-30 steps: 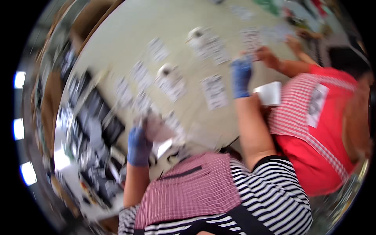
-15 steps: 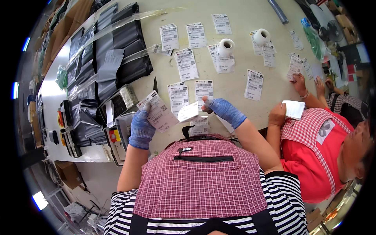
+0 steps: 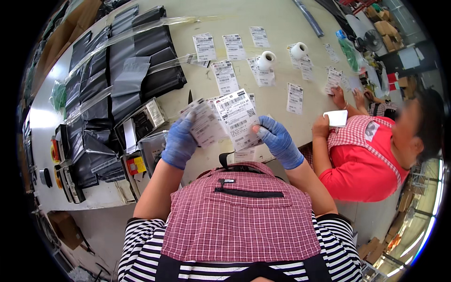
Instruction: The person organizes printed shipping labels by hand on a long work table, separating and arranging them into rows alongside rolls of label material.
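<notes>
My left hand point(image 3: 180, 143), in a blue glove with bare fingertips, grips a sheaf of printed shipping labels point(image 3: 203, 126), slightly smeared by motion. Between the thumb and fingers of my gloved right hand point(image 3: 279, 140) is another white shipping label point(image 3: 238, 117), print side up, overlapping the left-hand ones. Both sets are held above the table's near edge, over labels lying there. Beyond my hands, small piles of labels point(image 3: 224, 75) are spread in loose rows. A white paper roll point(image 3: 266, 61) stands on one pile, and a second roll point(image 3: 299, 50) on another.
Black plastic mailing bags point(image 3: 155, 51) cover the left of the table, crossed by clear strips. Beside my left hand stands a box of odds and ends point(image 3: 143, 122). At right, a co-worker in red point(image 3: 361, 164) holds white slips point(image 3: 336, 118) and reaches toward a label pile.
My right hand has turned the folded white paper over, so a label's printed face now shows upright. My two hands have come closer together, and the view has shifted slightly.
</notes>
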`<move>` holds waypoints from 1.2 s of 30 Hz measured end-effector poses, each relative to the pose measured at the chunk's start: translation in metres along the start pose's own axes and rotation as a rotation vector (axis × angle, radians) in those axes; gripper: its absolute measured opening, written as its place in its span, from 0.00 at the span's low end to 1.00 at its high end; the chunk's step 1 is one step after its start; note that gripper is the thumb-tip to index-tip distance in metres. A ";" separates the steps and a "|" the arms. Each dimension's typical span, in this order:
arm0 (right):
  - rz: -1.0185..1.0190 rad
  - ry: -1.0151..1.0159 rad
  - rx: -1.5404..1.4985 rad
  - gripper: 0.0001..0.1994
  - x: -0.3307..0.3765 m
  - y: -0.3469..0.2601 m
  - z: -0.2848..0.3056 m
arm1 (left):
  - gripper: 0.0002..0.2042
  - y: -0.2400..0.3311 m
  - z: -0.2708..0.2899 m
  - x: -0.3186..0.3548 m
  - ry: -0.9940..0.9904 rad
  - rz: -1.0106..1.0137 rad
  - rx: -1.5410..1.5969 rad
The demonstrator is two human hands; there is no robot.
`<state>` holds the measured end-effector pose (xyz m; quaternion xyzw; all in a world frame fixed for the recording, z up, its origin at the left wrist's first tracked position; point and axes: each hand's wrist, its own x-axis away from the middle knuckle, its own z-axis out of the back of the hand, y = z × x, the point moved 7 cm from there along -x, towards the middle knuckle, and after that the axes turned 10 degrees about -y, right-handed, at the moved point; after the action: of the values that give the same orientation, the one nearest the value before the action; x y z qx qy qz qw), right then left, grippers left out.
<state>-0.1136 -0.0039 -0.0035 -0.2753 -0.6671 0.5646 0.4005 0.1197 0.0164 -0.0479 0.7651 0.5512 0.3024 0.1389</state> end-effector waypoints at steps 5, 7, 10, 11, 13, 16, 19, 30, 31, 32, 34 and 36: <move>-0.002 0.097 0.179 0.10 0.020 -0.035 -0.028 | 0.24 -0.013 -0.061 -0.006 -0.275 0.102 0.144; 0.015 0.151 0.238 0.10 0.025 -0.037 -0.029 | 0.23 -0.012 -0.077 -0.002 -0.262 0.114 0.146; 0.048 0.194 0.316 0.10 0.027 -0.045 -0.024 | 0.23 -0.014 -0.081 0.000 -0.204 0.131 0.137; 0.049 0.193 0.333 0.10 0.028 -0.046 -0.023 | 0.24 -0.015 -0.082 0.000 -0.210 0.127 0.133; 0.062 0.194 0.337 0.10 0.030 -0.047 -0.019 | 0.24 -0.019 -0.084 0.000 -0.211 0.124 0.121; 0.104 0.208 0.337 0.09 0.035 -0.048 -0.013 | 0.23 -0.024 -0.096 0.001 -0.261 0.104 0.112; 0.144 0.258 0.299 0.09 0.040 -0.048 0.003 | 0.23 -0.022 -0.106 0.000 -0.240 0.071 0.122; 0.124 0.307 0.204 0.07 0.050 -0.038 0.037 | 0.24 -0.030 -0.112 0.005 -0.167 0.068 0.103; 0.148 0.301 0.225 0.07 0.049 -0.038 0.037 | 0.24 -0.031 -0.110 0.004 -0.165 0.066 0.103; 0.144 0.298 0.222 0.07 0.048 -0.038 0.037 | 0.24 -0.032 -0.107 0.002 -0.170 0.061 0.116; 0.138 0.289 0.226 0.07 0.047 -0.039 0.037 | 0.23 -0.028 -0.102 -0.002 -0.170 0.056 0.129; 0.147 0.327 0.190 0.07 0.047 -0.033 0.040 | 0.20 -0.015 -0.099 -0.007 -0.243 0.034 0.107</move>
<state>-0.1696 0.0058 0.0376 -0.3722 -0.5149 0.6007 0.4853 0.0458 0.0037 0.0186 0.8118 0.5325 0.1800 0.1583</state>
